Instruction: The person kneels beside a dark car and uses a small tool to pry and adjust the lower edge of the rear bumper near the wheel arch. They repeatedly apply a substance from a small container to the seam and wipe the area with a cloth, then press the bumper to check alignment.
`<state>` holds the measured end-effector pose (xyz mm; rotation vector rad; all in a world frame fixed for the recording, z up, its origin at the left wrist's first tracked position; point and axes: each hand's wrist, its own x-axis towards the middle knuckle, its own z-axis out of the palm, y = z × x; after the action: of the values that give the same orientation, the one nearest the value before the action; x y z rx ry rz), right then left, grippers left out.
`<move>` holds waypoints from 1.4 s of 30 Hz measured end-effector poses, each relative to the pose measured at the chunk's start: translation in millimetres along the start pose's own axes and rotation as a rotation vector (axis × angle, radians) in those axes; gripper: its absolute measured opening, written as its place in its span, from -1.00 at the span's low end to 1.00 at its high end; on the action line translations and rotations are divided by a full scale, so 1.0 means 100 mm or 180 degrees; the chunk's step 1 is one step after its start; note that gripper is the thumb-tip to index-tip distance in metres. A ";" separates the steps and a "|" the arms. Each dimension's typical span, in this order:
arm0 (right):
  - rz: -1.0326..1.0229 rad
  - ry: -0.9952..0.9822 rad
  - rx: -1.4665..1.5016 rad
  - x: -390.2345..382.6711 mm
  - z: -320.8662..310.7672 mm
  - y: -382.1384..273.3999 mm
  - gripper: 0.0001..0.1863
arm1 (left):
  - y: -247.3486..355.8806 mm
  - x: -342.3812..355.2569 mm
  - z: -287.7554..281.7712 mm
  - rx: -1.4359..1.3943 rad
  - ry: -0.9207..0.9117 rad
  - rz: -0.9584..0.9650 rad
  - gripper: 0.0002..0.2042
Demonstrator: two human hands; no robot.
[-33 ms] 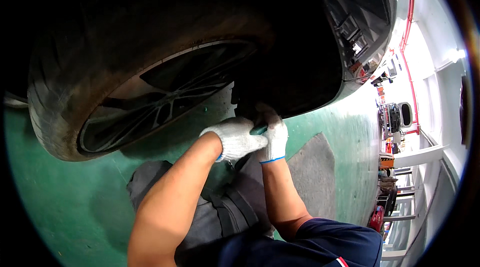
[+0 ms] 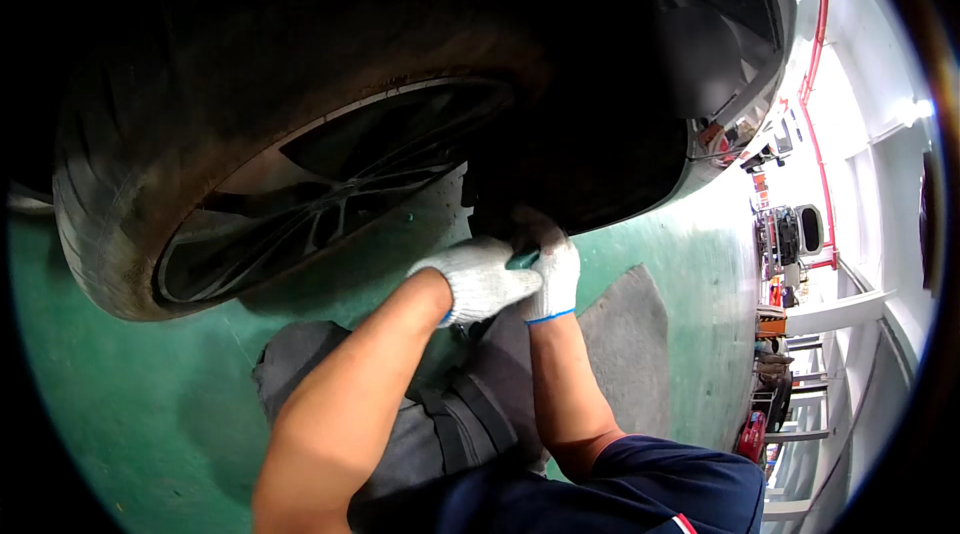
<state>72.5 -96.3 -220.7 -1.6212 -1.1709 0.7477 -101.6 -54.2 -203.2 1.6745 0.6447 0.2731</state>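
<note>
Both my hands wear white knitted gloves and meet close together beneath the dark underside of a vehicle (image 2: 600,174), beside its wheel. My left hand (image 2: 484,280) is curled, its thumb stretched toward the right hand and its other fingers lost in shadow. My right hand (image 2: 555,269) points upward, its bent fingertips at the black lower edge of the wheel opening. What they grip between them is too dark to make out. To the left hangs the tyre (image 2: 110,224) with its many-spoked rim (image 2: 335,196), tilted in my view.
Under my arms are my grey-trousered legs (image 2: 400,444), on a green floor (image 2: 200,394). A grey mat (image 2: 635,319) lies right of my right forearm. Glossy bodywork (image 2: 740,124) curves above at the right. Farther right are shelves, a red pipe (image 2: 815,64) and white beams (image 2: 835,312).
Both hands have shifted slightly to the right, still close together. The reflection in the bodywork has become a dark blurred patch. The wheel looks nearly the same.
</note>
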 end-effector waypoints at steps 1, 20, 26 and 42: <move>0.0293 -0.0057 0.0013 -0.03 -0.03 -0.18 -0.70 | 0.02 0.02 0.03 -0.0053 -0.0068 0.0082 -0.42; 0.0901 -0.0551 0.2696 0.20 0.11 -0.08 -0.64 | 0.07 0.10 -0.39 -0.0055 0.1842 0.0150 -0.49; 0.0550 -0.0228 0.1323 0.15 0.00 0.04 -0.75 | -0.03 0.11 -0.15 -0.0858 0.1348 -0.0065 -0.52; 0.1159 -0.0127 0.0727 0.10 -0.09 -0.26 -0.67 | 0.07 0.09 -0.10 -0.0821 0.0881 -0.0437 -0.40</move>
<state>74.7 -87.9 -192.9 -1.6478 -0.7898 1.1080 -97.5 -41.6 -195.6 1.3499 0.8876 0.4741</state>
